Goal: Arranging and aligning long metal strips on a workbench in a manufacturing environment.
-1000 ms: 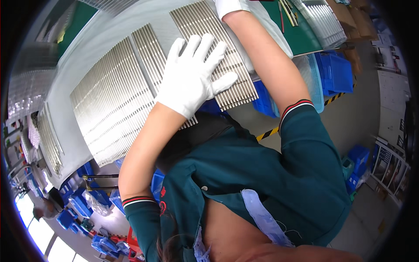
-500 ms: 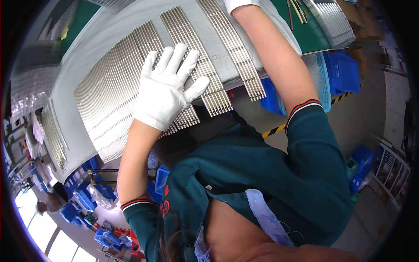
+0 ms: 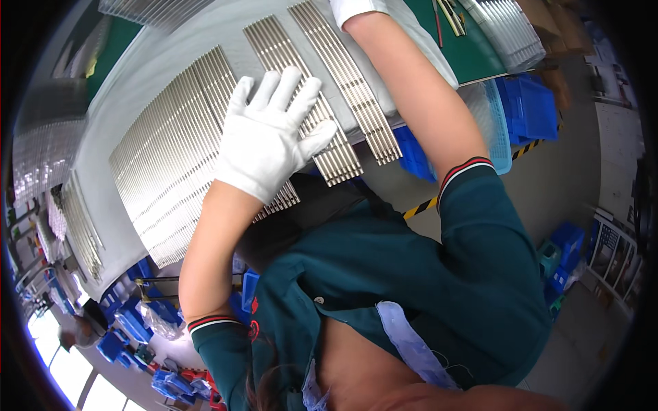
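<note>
L hand [image 3: 259, 147], white-gloved, fingers spread, palm down over the right side of the big batch of metal rods [image 3: 164, 171]; can't tell if it's pressing or just above. Thumb overlaps the mid strip of rods [image 3: 340, 164], immediately R of it, so L hand is the nearer one. Rods' long axis runs from body edge away & slightly L. Next, approx. parallel w/ a gap, the R strip of rods [image 3: 353, 79]. R forearm [image 3: 421, 89] slants past its R side; R hand [image 3: 358, 7] is cut off at top edge, fingers n/a, can't tell state. L hand & wrist block part of batch. Beyond: white cloth [image 3: 89, 181] underneath, green mat [image 3: 480, 55] far R, blue bin [image 3: 528, 113] past table edge.
</note>
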`<state>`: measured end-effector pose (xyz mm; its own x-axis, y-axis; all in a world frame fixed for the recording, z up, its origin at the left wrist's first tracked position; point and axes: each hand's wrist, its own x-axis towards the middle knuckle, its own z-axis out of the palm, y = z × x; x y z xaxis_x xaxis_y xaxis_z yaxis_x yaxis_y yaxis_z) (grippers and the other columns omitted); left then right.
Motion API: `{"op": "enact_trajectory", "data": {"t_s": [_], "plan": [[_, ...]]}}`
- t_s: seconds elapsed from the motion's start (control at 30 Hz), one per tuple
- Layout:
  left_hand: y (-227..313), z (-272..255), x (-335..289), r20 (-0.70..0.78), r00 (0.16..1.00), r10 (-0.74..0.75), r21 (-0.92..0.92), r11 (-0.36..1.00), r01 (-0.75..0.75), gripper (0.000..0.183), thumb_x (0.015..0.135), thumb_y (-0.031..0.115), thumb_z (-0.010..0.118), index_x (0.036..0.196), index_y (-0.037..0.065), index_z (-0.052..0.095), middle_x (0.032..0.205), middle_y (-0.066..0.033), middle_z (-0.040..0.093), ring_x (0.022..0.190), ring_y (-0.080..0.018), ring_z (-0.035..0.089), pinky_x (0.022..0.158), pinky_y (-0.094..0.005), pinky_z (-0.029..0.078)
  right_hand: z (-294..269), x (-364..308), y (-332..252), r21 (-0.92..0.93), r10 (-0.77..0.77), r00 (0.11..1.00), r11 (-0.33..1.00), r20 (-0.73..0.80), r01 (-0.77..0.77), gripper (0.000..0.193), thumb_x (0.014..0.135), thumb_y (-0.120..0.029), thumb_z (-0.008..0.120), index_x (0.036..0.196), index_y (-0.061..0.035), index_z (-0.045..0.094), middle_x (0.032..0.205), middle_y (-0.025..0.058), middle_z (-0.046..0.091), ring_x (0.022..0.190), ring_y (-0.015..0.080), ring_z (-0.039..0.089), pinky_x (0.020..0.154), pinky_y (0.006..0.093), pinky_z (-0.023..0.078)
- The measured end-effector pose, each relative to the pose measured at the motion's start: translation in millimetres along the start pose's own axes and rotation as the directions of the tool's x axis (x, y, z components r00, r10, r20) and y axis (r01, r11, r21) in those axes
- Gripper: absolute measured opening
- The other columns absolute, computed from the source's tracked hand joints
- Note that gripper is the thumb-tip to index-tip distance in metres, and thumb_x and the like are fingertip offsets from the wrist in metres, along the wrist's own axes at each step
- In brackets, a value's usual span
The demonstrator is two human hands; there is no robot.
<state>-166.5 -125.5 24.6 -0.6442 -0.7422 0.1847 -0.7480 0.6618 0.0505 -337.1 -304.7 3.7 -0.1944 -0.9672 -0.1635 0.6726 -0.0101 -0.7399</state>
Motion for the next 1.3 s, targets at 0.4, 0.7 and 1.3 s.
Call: {"op": "enact_trajectory", "data": {"t_s": [0.4,0.7,1.3], "plan": [[31,36,42,-0.115,0.991,0.062,-0.042,0.997,-0.067,0.066,0.097,0.062,0.051,0.142,0.014,0.059,0.144,-0.0143,0.057,0.134,-0.0307,0.052,0.118,-0.0525,0.030,-4,6,4,-0.070,0.041,0.996,0.997,0.073,-0.036,0.041,0.099,-0.043,0.066,0.130,-0.0154,0.067,0.102,0.0025,0.066,0.072,0.0139,0.060,0.058,0.0271,0.051],[2,1,-21,-0.054,0.999,-0.003,0.024,1.000,0.004,0.068,0.087,0.061,0.066,0.131,0.008,0.066,0.130,-0.0146,0.064,0.121,-0.0323,0.058,0.112,-0.0521,0.037,-5,-10,-3,0.092,0.126,0.965,0.984,0.229,-0.150,0.041,0.099,-0.045,0.066,0.129,-0.0177,0.065,0.088,0.0018,0.064,0.056,0.0164,0.057,0.045,0.0299,0.046],[49,-16,-55,0.069,0.994,0.082,-0.221,0.973,-0.065,0.052,0.090,0.044,0.068,0.132,0.013,0.063,0.134,-0.0094,0.061,0.128,-0.0286,0.057,0.117,-0.0546,0.035,-18,7,11,0.010,0.164,0.966,0.986,0.201,-0.169,0.046,0.088,-0.061,0.073,0.105,-0.0191,0.064,0.074,0.0017,0.049,0.059,0.0172,0.053,0.046,0.0324,0.045]]}}
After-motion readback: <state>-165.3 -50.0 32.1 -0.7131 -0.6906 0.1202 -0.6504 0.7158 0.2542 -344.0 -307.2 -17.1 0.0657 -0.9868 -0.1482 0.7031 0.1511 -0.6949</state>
